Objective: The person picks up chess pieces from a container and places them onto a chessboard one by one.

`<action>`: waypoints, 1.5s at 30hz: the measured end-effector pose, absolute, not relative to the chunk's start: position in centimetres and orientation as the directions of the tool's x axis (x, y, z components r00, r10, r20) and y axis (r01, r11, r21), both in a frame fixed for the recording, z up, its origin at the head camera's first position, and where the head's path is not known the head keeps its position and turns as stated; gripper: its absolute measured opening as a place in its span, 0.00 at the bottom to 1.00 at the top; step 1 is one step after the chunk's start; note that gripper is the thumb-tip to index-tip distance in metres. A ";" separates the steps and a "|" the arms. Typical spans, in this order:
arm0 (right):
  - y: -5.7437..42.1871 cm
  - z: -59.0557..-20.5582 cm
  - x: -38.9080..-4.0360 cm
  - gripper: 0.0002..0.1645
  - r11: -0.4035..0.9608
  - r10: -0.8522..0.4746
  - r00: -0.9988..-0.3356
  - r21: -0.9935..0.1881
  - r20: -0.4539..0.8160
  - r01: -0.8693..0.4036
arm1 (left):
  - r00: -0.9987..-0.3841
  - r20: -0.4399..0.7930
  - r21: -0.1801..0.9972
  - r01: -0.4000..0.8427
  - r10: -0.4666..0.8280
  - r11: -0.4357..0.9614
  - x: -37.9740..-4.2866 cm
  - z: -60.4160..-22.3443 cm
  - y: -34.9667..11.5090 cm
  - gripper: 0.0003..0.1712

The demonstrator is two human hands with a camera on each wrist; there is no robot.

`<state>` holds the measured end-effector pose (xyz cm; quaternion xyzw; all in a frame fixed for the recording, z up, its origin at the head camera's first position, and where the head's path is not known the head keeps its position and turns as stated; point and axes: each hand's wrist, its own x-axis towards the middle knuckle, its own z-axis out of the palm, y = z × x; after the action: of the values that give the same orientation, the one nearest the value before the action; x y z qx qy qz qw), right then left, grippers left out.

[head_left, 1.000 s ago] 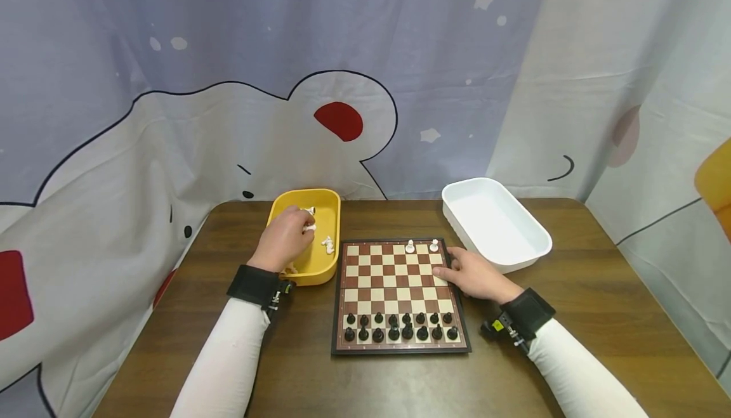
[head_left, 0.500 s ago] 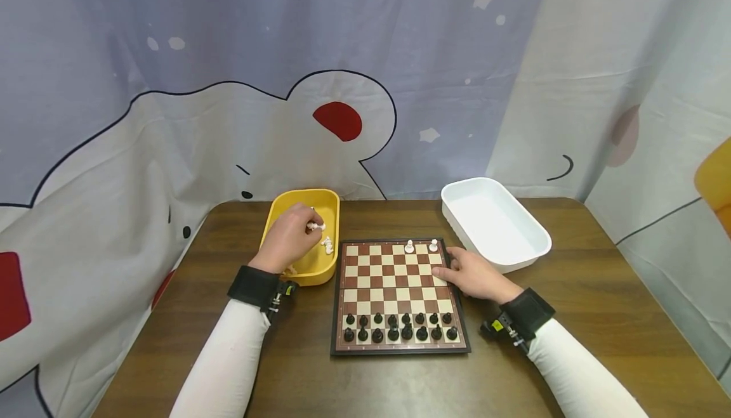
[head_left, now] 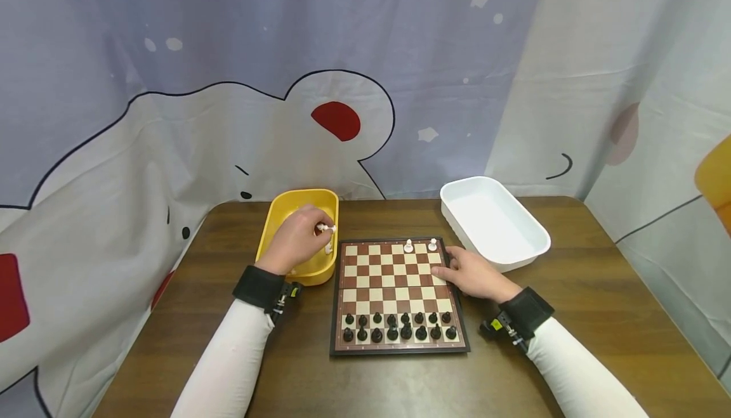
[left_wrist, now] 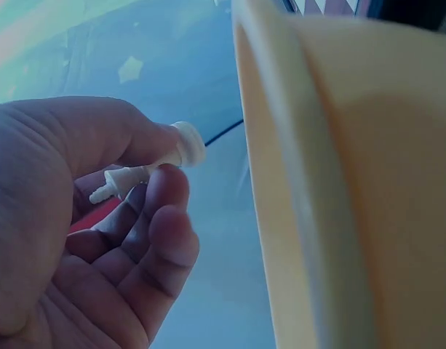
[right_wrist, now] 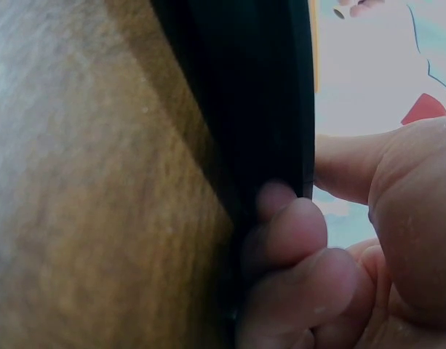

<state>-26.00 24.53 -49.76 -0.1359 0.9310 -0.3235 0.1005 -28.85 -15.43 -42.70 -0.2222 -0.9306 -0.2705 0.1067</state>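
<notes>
Over the yellow tray (head_left: pixel 314 278), my left hand (head_left: pixel 299 237) pinches a white chess piece (left_wrist: pixel 190 144) between thumb and fingertips. The piece lies sideways, its round base pointing away from the palm; its exact kind is hard to tell. Another white piece (head_left: pixel 328 248) shows in the tray below, partly hidden by the hand. My right hand (head_left: pixel 476 273) grips the right edge of the chessboard (head_left: pixel 388 278), thumb on top and fingers curled against the side. Two white pieces stand on the board's far row, one of them at the right corner (head_left: pixel 433 245).
Black chess pieces (head_left: pixel 392 332) fill the two near rows of the board. A white tray (head_left: pixel 537 254) stands at the back right of the wooden table (head_left: pixel 377 386). Behind the table hangs a patterned curtain (head_left: pixel 434 75).
My left hand has lifted the white chess piece from the tray and moved right, toward the tray's right rim. The right hand stays on the board's edge.
</notes>
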 end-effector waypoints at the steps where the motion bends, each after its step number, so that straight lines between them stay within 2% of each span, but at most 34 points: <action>1: 24.5 -49.7 -26.0 0.53 0.754 -0.318 -0.943 -0.629 -0.096 -0.190 | -0.874 0.320 0.457 0.481 0.366 0.748 -28.9 -42.7 -15.3 0.06; 10: 24.4 -49.7 -26.0 0.53 0.758 -0.314 -0.945 -0.624 -0.092 -0.191 | -0.841 0.303 0.428 0.540 0.447 0.725 -29.0 -42.2 -13.6 0.07; 35: 24.5 -49.8 -26.0 0.52 0.763 -0.321 -0.944 -0.611 -0.072 -0.213 | -0.724 0.182 0.212 0.689 0.665 0.693 -30.5 -41.5 -7.2 0.09; 45: 24.6 -49.9 -26.1 0.52 0.761 -0.317 -0.945 -0.617 -0.085 -0.200 | -0.750 0.125 0.203 0.660 0.649 0.723 -31.4 -42.2 -6.0 0.11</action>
<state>-26.06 24.57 -49.87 -0.1386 0.9338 -0.3166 0.0924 -31.40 -5.96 -42.20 -0.3528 -0.9280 -0.1179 0.0227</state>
